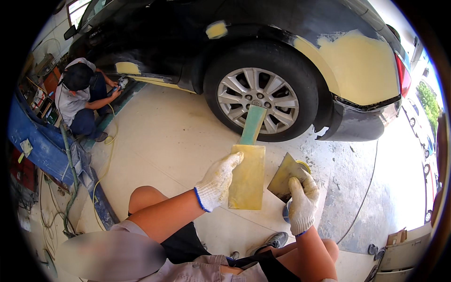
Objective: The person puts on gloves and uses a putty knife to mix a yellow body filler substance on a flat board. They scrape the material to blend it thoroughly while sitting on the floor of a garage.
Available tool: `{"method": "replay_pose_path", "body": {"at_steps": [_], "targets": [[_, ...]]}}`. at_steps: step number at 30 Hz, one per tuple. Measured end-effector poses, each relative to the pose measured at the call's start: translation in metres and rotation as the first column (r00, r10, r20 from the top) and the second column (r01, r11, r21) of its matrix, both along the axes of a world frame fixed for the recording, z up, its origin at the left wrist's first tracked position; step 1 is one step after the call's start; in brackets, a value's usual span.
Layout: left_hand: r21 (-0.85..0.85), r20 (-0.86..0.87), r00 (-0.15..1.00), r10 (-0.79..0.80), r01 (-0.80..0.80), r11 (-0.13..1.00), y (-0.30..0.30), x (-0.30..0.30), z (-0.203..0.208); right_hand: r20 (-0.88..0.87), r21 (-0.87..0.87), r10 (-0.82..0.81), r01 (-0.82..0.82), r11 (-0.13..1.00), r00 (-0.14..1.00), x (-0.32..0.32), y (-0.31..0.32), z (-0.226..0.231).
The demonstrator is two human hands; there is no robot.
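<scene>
My left hand (218, 182), in a white knit glove with a blue cuff, grips a flat yellowish rectangular board (247, 181) by its left edge, thumb on its face. A green strip (253, 123) extends beyond the board's far end, in front of the wheel; I cannot tell whether the two are joined. In my gloved right hand (302, 202), thumb and fingers pinch a thin square putty spreader (284, 176) with yellowish smears. Behind that hand a can is partly hidden, its yellow rim (304, 166) showing. The board and spreader are apart.
Ahead is a dark car (155, 37) with yellow filler patches (359, 66) around its rear wheel (257, 99). A crouching person (81, 96) holds a power tool (123, 82) at the sill. Left are a blue panel (37, 141) and a yellow hose (112, 155); right, a cable (366, 192).
</scene>
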State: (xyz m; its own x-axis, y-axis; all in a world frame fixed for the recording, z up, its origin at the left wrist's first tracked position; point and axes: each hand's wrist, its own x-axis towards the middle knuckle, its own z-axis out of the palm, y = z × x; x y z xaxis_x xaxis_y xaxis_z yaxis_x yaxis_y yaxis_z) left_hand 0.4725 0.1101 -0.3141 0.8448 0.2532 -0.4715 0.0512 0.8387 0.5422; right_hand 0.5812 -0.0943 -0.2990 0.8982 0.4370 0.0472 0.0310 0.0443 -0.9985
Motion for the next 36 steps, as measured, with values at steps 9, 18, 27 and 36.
{"method": "replay_pose_path", "body": {"at_steps": [9,18,27,36], "targets": [[0.170,-0.009,0.999,-0.042,0.043,0.985,-0.003,0.000,-0.001,0.867,-0.425,0.432,-0.082,0.901,0.248,-0.002,-0.002,0.009],[-0.070,0.093,0.959,-0.268,0.275,0.959,-0.012,-0.002,0.015,-0.340,0.135,0.125,-0.083,0.987,0.932,0.026,-0.010,0.004],[-0.004,0.022,0.965,-0.261,0.261,0.965,-0.017,-0.003,0.013,0.092,-0.507,0.247,-0.168,0.845,0.965,0.012,-0.004,0.004],[0.509,-0.029,0.998,-0.048,0.056,0.859,0.003,-0.002,0.019,0.533,-0.692,0.563,-0.058,0.719,0.632,0.009,-0.010,0.004]]}}
